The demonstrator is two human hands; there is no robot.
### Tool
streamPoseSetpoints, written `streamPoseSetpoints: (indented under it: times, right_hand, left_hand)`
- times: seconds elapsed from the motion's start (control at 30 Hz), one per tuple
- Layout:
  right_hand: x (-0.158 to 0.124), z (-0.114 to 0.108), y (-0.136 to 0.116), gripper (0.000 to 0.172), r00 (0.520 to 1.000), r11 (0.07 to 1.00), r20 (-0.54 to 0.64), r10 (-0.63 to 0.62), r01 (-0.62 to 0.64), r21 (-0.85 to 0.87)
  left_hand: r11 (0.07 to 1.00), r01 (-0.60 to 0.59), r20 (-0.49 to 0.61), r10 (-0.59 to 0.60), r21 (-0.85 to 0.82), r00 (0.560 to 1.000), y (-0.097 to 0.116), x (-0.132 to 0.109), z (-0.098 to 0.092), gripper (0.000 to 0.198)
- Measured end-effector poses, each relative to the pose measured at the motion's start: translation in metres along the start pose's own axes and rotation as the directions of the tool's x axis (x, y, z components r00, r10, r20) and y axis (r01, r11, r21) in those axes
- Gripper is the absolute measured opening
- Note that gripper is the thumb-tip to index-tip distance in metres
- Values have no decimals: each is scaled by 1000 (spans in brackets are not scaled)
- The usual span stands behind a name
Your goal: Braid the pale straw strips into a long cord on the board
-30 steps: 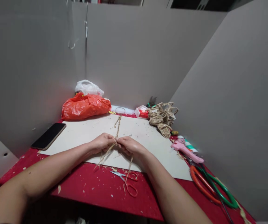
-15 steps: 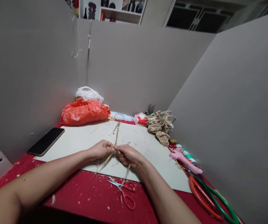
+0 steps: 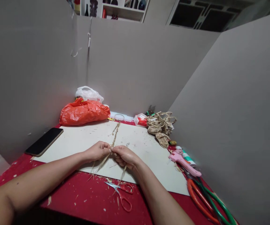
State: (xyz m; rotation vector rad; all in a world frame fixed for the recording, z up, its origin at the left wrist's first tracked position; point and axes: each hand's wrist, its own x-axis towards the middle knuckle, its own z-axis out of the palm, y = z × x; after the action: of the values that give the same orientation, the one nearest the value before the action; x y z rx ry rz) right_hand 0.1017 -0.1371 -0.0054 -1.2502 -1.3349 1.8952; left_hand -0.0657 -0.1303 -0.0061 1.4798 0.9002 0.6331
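A thin, straw-coloured braided cord [image 3: 115,136] runs from the far part of a white board [image 3: 146,156] toward me. My left hand [image 3: 99,150] pinches its near end between thumb and fingers. My right hand [image 3: 124,156] is closed on the same spot, its fingertips touching the left ones. Loose fibre strands [image 3: 104,163] hang from beneath both hands, one of them trailing under the right palm toward the red-handled scissors [image 3: 122,193]. The scissors lie with blades apart on the red cloth, nearer me than the hands. The exact crossing of strands is hidden by my fingers.
A phone [image 3: 44,141] lies at left, with an orange plastic bag [image 3: 84,112] behind it. Coiled rope pieces [image 3: 161,126] are piled at back right. Along the right edge lie a pink glue gun [image 3: 185,162] and orange-and-green-handled tools [image 3: 201,200]. Grey panels [image 3: 135,68] enclose the table.
The whole view has shifted slightly, so hands and cord appear a little further left. Both hands keep their pinch on the cord's near end.
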Motion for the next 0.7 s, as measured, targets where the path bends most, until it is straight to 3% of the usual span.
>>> streamPoseSetpoints:
  times: [0.33,0.7]
  right_hand:
    - [0,-3,1,35,1000,999,24,-7,6,40]
    - [-1,-4,4,33,999,999,36,-4,2,49]
  left_hand:
    - [1000,-7,18,7,-21,1000,1,1,0,27]
    - [997,-13,-11,12,-81,1000,8,-1,5,17]
